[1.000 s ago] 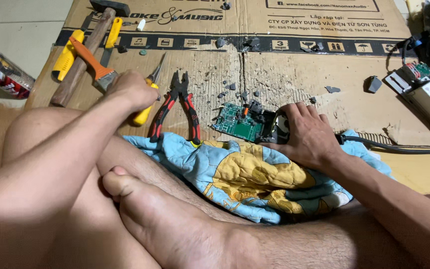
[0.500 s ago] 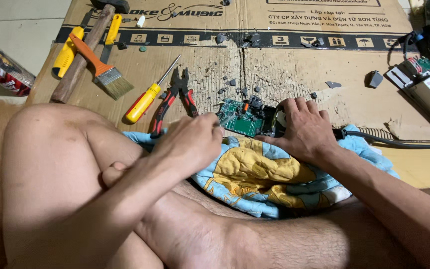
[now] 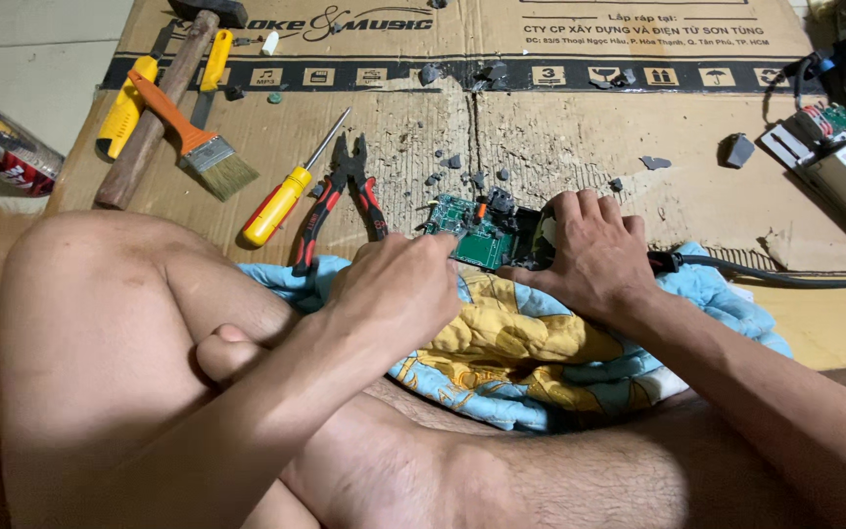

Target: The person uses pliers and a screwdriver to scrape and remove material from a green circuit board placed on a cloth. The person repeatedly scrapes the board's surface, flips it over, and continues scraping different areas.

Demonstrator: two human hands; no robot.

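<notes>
Circuit board (image 3: pixel 472 235), thin, stiff and fragile, wants an edge grip: right hand (image 3: pixel 594 257) clamps its housing, left hand (image 3: pixel 399 289) pinches at its near edge.

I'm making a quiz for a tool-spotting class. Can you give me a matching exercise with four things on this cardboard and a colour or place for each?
Things:
1. screwdriver
2. pliers
3. paintbrush
4. circuit board

Descriptions:
A. green, between the two hands
B. orange handle, pale bristles
C. yellow handle with a red end
D. red-and-black handles, beside the screwdriver

Pairs: 1-C, 2-D, 3-B, 4-A
</notes>
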